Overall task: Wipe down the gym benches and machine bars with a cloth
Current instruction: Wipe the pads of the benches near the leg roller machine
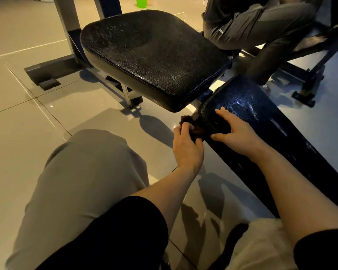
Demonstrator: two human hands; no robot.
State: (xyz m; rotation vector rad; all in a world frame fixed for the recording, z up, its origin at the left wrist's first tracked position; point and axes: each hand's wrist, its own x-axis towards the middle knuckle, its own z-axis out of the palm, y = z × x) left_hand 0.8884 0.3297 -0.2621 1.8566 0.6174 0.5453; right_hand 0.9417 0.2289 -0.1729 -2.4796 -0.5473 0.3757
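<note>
Glossy beige floor tiles (27, 117) with pale grout lines fill the room, catching warm dim light and hard shadows — bluish light falls at right. A green bucket (141, 1) stands far back; a seated person in grey trousers (242, 26) occupies the top right corner.

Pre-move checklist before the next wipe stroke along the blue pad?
1. Cloth in left hand, fingers curled round it: ok.
2. Cloth touching the end of the blue pad: ok.
3. Right hand flat on the pad, steadying it: ok.
4. Stroke path along the pad top: not ok, right hand lies on it.
5. Seated person clear of the far end: cannot tell.
6. Black seat already wiped: cannot tell.
</note>
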